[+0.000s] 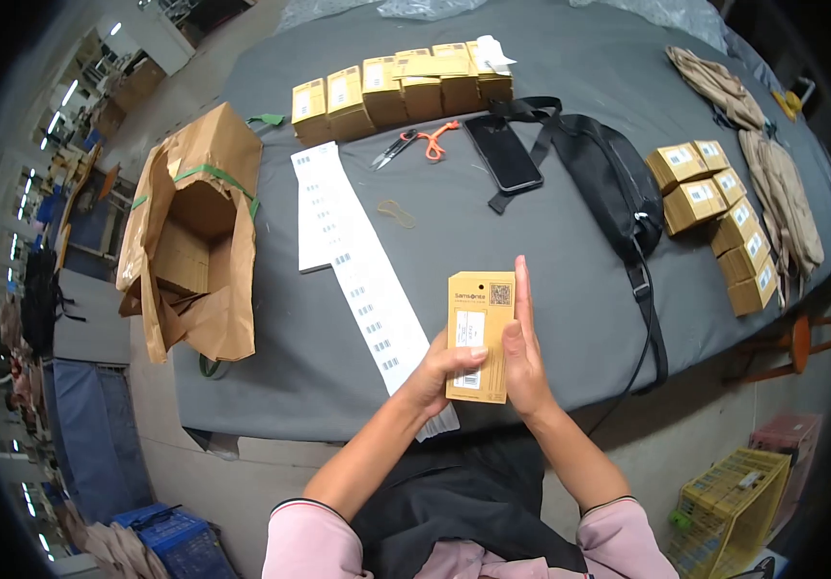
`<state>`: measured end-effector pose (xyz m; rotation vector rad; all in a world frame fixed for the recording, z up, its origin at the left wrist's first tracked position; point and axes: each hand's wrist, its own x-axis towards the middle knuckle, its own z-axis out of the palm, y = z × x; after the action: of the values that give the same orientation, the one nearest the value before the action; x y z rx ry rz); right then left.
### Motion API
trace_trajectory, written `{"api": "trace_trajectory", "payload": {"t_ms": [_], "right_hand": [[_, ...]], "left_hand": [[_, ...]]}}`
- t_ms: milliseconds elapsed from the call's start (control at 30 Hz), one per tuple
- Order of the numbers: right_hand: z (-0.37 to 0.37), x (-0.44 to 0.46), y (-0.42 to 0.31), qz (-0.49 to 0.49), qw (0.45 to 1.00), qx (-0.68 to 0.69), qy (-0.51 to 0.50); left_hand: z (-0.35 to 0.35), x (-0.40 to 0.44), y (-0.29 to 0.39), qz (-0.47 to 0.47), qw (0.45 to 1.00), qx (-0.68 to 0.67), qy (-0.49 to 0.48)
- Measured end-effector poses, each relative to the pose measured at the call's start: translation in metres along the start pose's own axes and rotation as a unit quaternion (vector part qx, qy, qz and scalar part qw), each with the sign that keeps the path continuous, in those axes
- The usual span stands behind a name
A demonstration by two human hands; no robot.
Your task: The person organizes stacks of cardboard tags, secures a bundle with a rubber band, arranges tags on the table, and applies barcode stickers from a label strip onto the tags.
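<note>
A stack of tan cardboard tags (481, 299) with a white barcode label is held upright between my hands, over the table's front edge. My left hand (444, 374) grips its left side, thumb across the label. Flat along the right side rests my right hand (523, 362), fingers stretched out and pointing away. A long white strip of barcode labels (362, 289) runs from a white stack down to beneath my left wrist. Beyond lie a phone (502, 152), scissors with orange handles (425, 143) and a rubber band (396, 213).
An open brown paper bag (198, 232) stands at the left. Tag bundles (367, 96) line the back, and more bundles (724, 217) sit at the right. A black waist bag (608, 179) trails its strap to the front edge. Yellow crate (734, 502) below right.
</note>
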<state>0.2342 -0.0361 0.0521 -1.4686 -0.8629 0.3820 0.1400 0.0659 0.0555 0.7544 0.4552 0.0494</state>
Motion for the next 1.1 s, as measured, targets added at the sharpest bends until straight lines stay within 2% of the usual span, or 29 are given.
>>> {"api": "trace_trajectory", "payload": {"t_ms": [100, 167, 200, 267, 333, 367, 433, 467, 533, 667, 733, 767, 800, 833, 933, 1100], "right_hand": [[0.000, 0.012, -0.006, 0.015, 0.999, -0.014, -0.050], [-0.001, 0.040, -0.014, 0.052, 0.985, 0.162, 0.015], [0.000, 0.056, -0.005, 0.055, 0.986, 0.159, 0.011], [0.006, 0.093, 0.026, 0.095, 0.995, -0.020, -0.026], [0.036, 0.119, 0.036, 0.040, 0.985, -0.139, -0.089], [0.053, 0.130, 0.043, 0.037, 0.985, -0.139, -0.090], [0.084, 0.149, 0.062, -0.028, 0.959, -0.272, -0.075], [0.094, 0.157, 0.073, -0.030, 0.959, -0.271, -0.076], [0.109, 0.169, 0.092, -0.108, 0.916, -0.385, -0.020], [0.103, 0.169, 0.096, -0.104, 0.908, -0.402, -0.050], [0.086, 0.158, 0.072, 0.027, 0.979, -0.192, -0.066], [0.076, 0.147, 0.056, 0.026, 0.978, -0.198, -0.063], [0.064, 0.131, 0.037, 0.125, 0.987, -0.025, -0.101], [0.053, 0.114, 0.018, 0.217, 0.955, 0.150, -0.134], [0.035, 0.066, -0.011, 0.265, 0.925, 0.182, -0.201], [0.026, 0.020, -0.014, 0.273, 0.917, 0.226, -0.183]], "left_hand": [[-0.009, -0.011, -0.001, 0.003, 0.998, -0.055, 0.018], [-0.023, -0.023, -0.001, 0.016, 0.995, -0.101, 0.019], [-0.031, -0.032, -0.001, 0.024, 0.990, -0.139, 0.019], [-0.049, -0.047, -0.004, 0.021, 0.981, -0.195, 0.002], [-0.062, -0.062, -0.006, 0.070, 0.967, -0.245, -0.008], [-0.067, -0.069, -0.005, 0.072, 0.967, -0.245, -0.009], [-0.074, -0.080, -0.003, 0.106, 0.962, -0.252, 0.005], [-0.077, -0.084, -0.003, 0.109, 0.962, -0.252, 0.005], [-0.083, -0.089, -0.001, 0.134, 0.947, -0.290, 0.023], [-0.091, -0.090, 0.003, 0.157, 0.946, -0.284, 0.017], [-0.094, -0.088, 0.006, 0.162, 0.946, -0.282, -0.010], [-0.094, -0.086, 0.007, 0.168, 0.944, -0.281, -0.030], [-0.092, -0.084, 0.008, 0.165, 0.944, -0.284, -0.036], [-0.090, -0.081, 0.009, 0.171, 0.941, -0.285, -0.059], [-0.075, -0.076, 0.009, 0.173, 0.939, -0.280, -0.103], [-0.077, -0.082, -0.015, 0.147, 0.951, -0.236, -0.137]]}}
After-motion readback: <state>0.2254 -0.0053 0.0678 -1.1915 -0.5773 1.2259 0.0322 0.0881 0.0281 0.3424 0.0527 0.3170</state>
